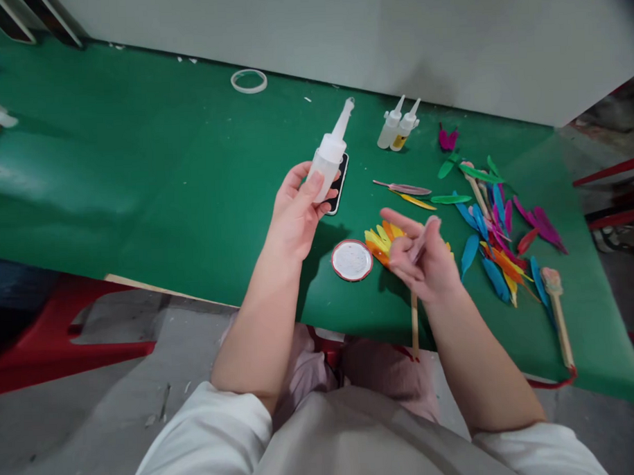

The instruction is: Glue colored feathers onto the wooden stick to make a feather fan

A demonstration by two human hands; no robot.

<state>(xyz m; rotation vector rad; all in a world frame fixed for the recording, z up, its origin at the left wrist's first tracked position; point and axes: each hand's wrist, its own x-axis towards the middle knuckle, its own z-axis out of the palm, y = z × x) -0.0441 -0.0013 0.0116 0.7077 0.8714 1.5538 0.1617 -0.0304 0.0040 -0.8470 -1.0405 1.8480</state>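
My left hand [299,210] is wrapped round a white squeeze glue bottle [325,164], raised above the table with its long nozzle tilted up and to the right. A phone [342,188] lies on the table behind that bottle, partly hidden. My right hand [422,258] is held over a fan of yellow and orange feathers [380,241], with its index finger stretched out and some other fingers curled; I see nothing held in it. From beneath this hand a thin wooden stick [414,324] sticks out past the table edge. A round red-rimmed lid [352,260] lies between my hands.
Two small nozzle bottles [398,127] stand near the wall. Loose coloured feathers [497,259] and wooden sticks [557,312] lie at the right of the green table [138,167]. A tape ring [248,81] lies at the back. A red stool [65,343] stands at left.
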